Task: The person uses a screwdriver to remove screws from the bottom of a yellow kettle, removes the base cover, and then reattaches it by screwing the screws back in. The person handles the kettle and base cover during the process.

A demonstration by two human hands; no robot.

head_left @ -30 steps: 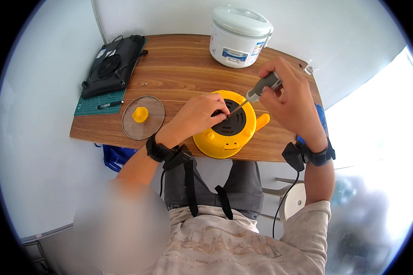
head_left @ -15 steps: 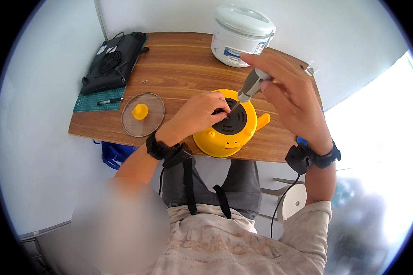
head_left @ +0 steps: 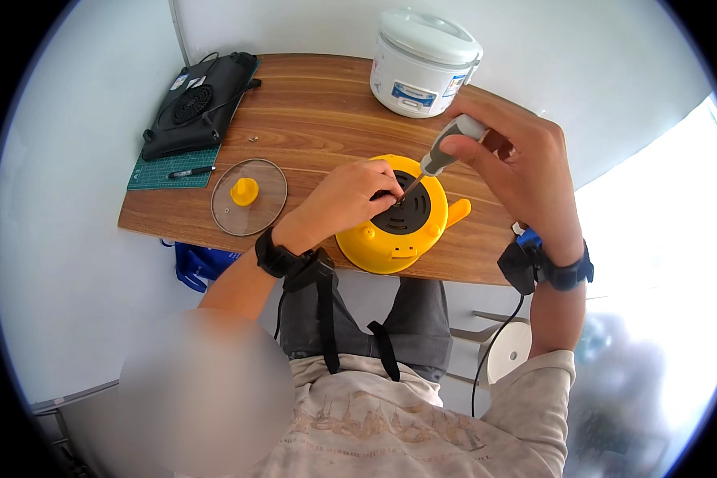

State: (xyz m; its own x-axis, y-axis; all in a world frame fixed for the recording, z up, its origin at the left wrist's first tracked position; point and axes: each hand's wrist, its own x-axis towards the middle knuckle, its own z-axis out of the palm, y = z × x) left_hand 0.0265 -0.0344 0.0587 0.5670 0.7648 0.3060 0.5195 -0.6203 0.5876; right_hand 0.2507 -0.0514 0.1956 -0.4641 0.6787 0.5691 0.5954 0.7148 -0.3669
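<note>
An upturned yellow pot-like appliance [head_left: 366,251] rests near the table's front edge, its slotted black base plate [head_left: 416,217] facing up and a yellow handle sticking out to the right. My right hand [head_left: 530,163] grips the grey handle of a screwdriver [head_left: 442,153] between thumb and fingers. The shaft slants down to the left, its tip at the middle of the base plate. There my left hand [head_left: 346,195] has thumb and forefinger pinched together beside the tip. Whatever those fingertips hold is too small to make out.
Left of the appliance lies a glass lid [head_left: 267,179] with a yellow knob. A black cooling pad [head_left: 187,111] and a pen [head_left: 191,172] sit on a green cutting mat [head_left: 155,177]. Small metal bits [head_left: 252,139] lie behind the lid. A white rice cooker [head_left: 426,68] stands at the back.
My right hand has shifted slightly right, its fingers now curled more closely round the screwdriver handle. The left hand stays pinched at the tip.
</note>
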